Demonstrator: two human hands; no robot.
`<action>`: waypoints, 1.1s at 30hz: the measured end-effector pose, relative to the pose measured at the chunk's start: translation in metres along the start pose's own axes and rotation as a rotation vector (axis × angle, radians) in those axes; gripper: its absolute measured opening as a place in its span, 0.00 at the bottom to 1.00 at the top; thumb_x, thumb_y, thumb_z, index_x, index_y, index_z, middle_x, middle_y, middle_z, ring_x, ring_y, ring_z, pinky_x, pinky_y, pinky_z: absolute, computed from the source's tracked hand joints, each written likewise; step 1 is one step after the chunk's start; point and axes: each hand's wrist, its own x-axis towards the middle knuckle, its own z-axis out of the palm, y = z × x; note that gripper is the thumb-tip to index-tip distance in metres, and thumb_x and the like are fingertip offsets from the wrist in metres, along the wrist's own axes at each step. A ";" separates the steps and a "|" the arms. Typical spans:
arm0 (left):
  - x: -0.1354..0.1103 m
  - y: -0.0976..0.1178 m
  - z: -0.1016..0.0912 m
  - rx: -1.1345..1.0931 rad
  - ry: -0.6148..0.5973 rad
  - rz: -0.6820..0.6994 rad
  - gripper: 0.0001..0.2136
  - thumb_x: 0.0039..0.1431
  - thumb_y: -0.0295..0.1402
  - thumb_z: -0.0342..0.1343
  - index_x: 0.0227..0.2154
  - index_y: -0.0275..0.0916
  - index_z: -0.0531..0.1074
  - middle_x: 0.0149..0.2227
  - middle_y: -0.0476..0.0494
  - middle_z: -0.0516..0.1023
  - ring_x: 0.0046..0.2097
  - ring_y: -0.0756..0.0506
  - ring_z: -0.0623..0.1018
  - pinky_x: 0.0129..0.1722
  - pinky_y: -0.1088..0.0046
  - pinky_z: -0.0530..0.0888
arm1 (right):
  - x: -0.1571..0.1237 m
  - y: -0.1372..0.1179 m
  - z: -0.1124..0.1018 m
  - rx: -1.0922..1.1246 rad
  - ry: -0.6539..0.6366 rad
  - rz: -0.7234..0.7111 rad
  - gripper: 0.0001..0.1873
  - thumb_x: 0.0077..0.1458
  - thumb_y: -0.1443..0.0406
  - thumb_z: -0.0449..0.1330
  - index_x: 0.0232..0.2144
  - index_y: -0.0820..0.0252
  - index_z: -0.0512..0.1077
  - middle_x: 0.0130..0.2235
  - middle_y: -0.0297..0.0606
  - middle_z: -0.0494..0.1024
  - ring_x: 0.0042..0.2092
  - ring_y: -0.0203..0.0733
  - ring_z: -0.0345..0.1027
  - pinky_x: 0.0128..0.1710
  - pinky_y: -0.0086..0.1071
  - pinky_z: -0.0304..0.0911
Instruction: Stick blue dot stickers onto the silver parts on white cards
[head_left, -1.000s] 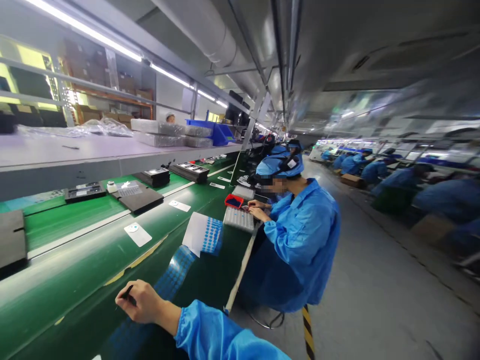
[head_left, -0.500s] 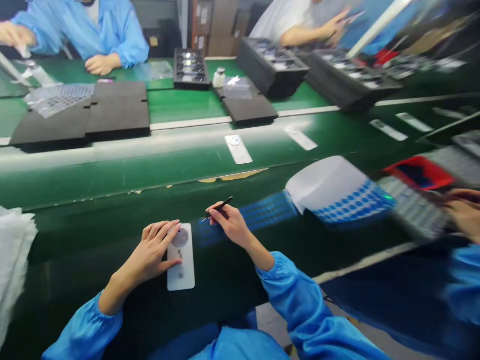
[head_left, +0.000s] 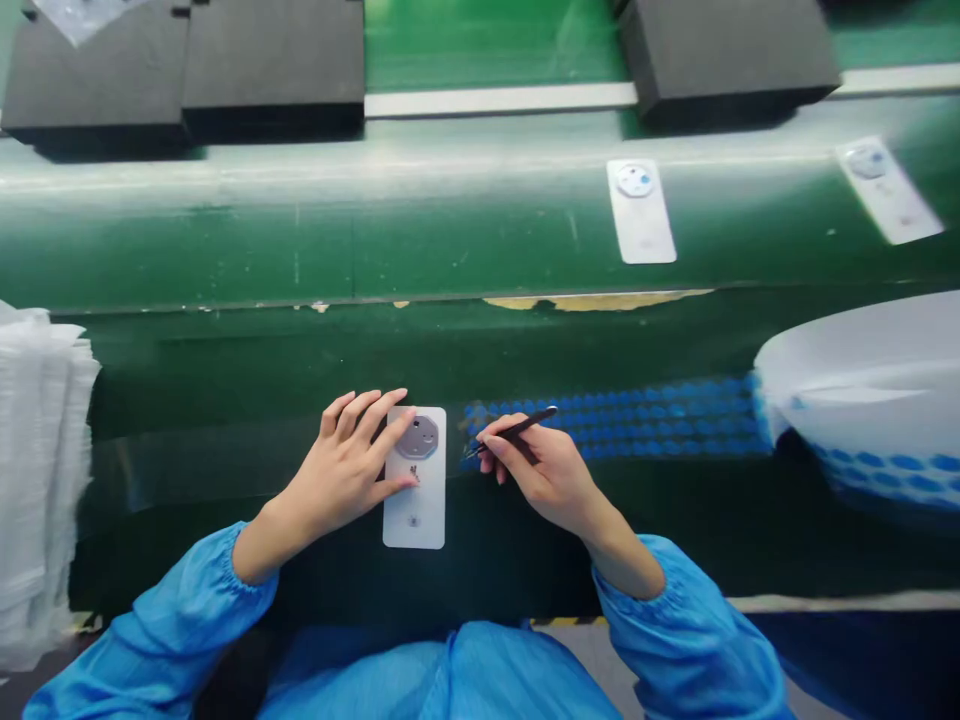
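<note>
A white phone back cover (head_left: 427,500) with a round grey camera area lies flat on the dark green bench. Spread over its left side is my left hand (head_left: 349,465), fingers apart, the thumb and fingertips resting on the cover. Between the thumb and fingers of my right hand (head_left: 536,465) is a pair of black tweezers (head_left: 517,425), tips pointing down and left. Those tips are at the left end of a clear strip of blue round stickers (head_left: 652,420), to the right of the cover. Whether a sticker is in the tips is too small to tell.
Two similar white covers (head_left: 643,225) lie on the green conveyor (head_left: 465,220) beyond the bench. Black foam trays (head_left: 274,70) stand behind it. White packing sheets (head_left: 37,480) are stacked at left; a curled white backing sheet (head_left: 862,350) sits at right.
The view has swung down and left, so the far workers are out of sight. My left hand stays on the cover, and my right hand still has the tweezers at the sticker strip.
</note>
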 end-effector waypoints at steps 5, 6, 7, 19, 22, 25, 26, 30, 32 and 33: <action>0.002 0.002 -0.004 -0.003 -0.003 0.009 0.32 0.70 0.49 0.58 0.69 0.34 0.65 0.73 0.31 0.62 0.70 0.31 0.63 0.71 0.48 0.57 | -0.002 0.000 -0.002 -0.053 -0.025 -0.022 0.08 0.71 0.62 0.60 0.41 0.60 0.76 0.30 0.35 0.78 0.27 0.35 0.75 0.25 0.25 0.74; 0.002 0.002 -0.004 -0.005 -0.004 0.011 0.32 0.70 0.49 0.58 0.69 0.34 0.66 0.72 0.30 0.63 0.70 0.31 0.63 0.71 0.48 0.57 | -0.002 0.001 -0.002 -0.054 -0.029 -0.020 0.08 0.71 0.63 0.60 0.42 0.60 0.77 0.30 0.36 0.78 0.28 0.35 0.76 0.25 0.25 0.74; 0.002 0.002 -0.005 -0.008 -0.005 0.012 0.32 0.70 0.49 0.59 0.68 0.34 0.66 0.72 0.30 0.63 0.69 0.31 0.63 0.70 0.48 0.57 | -0.003 0.001 -0.003 -0.056 -0.033 -0.018 0.08 0.71 0.63 0.60 0.42 0.60 0.77 0.31 0.36 0.79 0.28 0.36 0.76 0.25 0.24 0.73; 0.002 0.003 -0.003 -0.029 -0.015 -0.006 0.33 0.68 0.50 0.60 0.69 0.35 0.65 0.72 0.31 0.63 0.70 0.31 0.63 0.71 0.48 0.55 | 0.006 -0.017 0.003 0.129 0.135 0.027 0.11 0.70 0.59 0.64 0.36 0.61 0.78 0.27 0.36 0.81 0.26 0.36 0.78 0.23 0.25 0.73; 0.002 0.004 -0.003 -0.030 -0.009 -0.008 0.34 0.68 0.50 0.61 0.69 0.35 0.65 0.72 0.31 0.63 0.70 0.31 0.63 0.71 0.49 0.56 | 0.021 -0.028 0.014 0.174 0.178 0.098 0.14 0.67 0.56 0.67 0.36 0.62 0.78 0.27 0.37 0.81 0.25 0.37 0.78 0.22 0.26 0.73; 0.003 0.004 -0.003 -0.020 -0.011 -0.003 0.34 0.68 0.50 0.61 0.69 0.34 0.65 0.72 0.31 0.63 0.70 0.31 0.63 0.71 0.49 0.56 | 0.036 -0.033 0.023 0.216 0.148 0.177 0.17 0.63 0.53 0.70 0.35 0.63 0.79 0.27 0.37 0.82 0.25 0.38 0.78 0.21 0.26 0.73; 0.003 0.004 -0.003 -0.018 -0.013 -0.003 0.34 0.68 0.50 0.61 0.69 0.34 0.65 0.72 0.31 0.63 0.69 0.31 0.63 0.71 0.49 0.56 | 0.039 -0.033 0.025 0.224 0.138 0.195 0.18 0.63 0.52 0.71 0.35 0.63 0.79 0.27 0.37 0.82 0.25 0.38 0.78 0.20 0.26 0.73; 0.003 0.005 -0.003 -0.022 -0.013 -0.004 0.35 0.67 0.52 0.61 0.68 0.34 0.66 0.73 0.32 0.63 0.69 0.31 0.64 0.71 0.49 0.55 | 0.043 -0.031 0.030 0.210 0.123 0.229 0.19 0.62 0.52 0.71 0.35 0.62 0.79 0.27 0.38 0.82 0.24 0.38 0.78 0.20 0.26 0.73; 0.003 0.005 -0.003 -0.026 -0.016 -0.006 0.35 0.67 0.51 0.61 0.68 0.34 0.66 0.73 0.32 0.63 0.69 0.31 0.63 0.71 0.49 0.55 | 0.043 -0.031 0.030 0.189 0.121 0.234 0.18 0.62 0.52 0.71 0.35 0.62 0.79 0.27 0.38 0.82 0.25 0.38 0.78 0.20 0.25 0.73; 0.003 0.006 -0.003 -0.029 -0.018 -0.006 0.35 0.67 0.51 0.61 0.68 0.34 0.65 0.73 0.32 0.62 0.69 0.31 0.63 0.71 0.49 0.55 | 0.043 -0.032 0.029 0.178 0.119 0.237 0.18 0.62 0.52 0.71 0.36 0.63 0.79 0.27 0.38 0.82 0.25 0.38 0.78 0.20 0.25 0.73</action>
